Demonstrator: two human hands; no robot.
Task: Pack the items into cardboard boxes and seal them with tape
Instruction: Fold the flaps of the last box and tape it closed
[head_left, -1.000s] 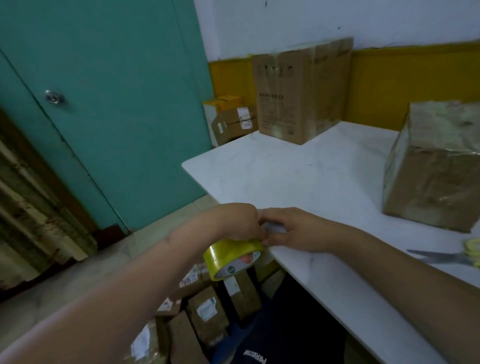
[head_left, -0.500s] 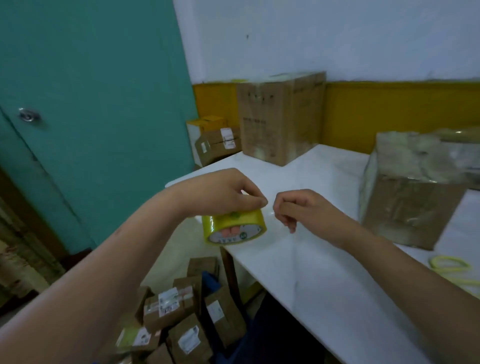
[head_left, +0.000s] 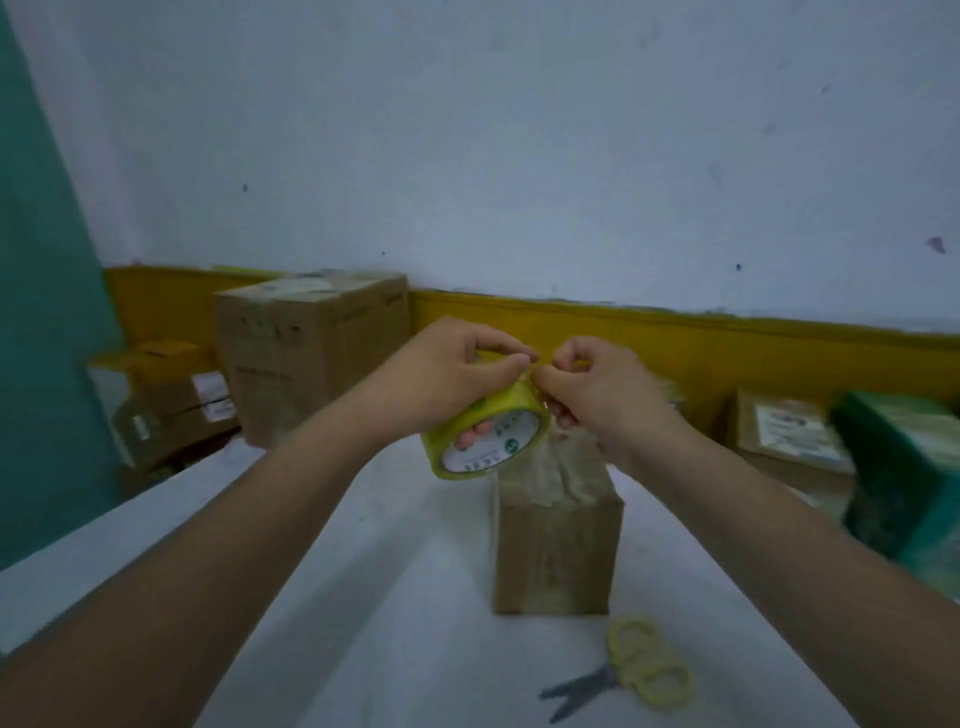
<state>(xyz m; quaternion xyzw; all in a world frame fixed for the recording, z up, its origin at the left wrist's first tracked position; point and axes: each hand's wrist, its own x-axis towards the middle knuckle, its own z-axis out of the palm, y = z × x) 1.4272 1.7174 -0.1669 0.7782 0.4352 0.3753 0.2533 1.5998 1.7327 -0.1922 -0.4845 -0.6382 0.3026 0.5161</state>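
The yellow tape roll (head_left: 488, 434) was gripped by the left hand (head_left: 452, 374) above the cardboard box (head_left: 556, 545); its end was apparently pinched by the right hand (head_left: 597, 397).

We held both bare forearms out ahead of us, raised and angled inward so that the hands met in the middle. Our left hand (head_left: 447, 374) gripped the tape roll (head_left: 491, 441) from above, back of the hand up, with fingertips (head_left: 474, 434) showing through its core. Our right hand (head_left: 597, 395), knuckles up and fingers curled tight, pinched at the roll's upper edge with thumb and forefinger, just beside the left thumb.
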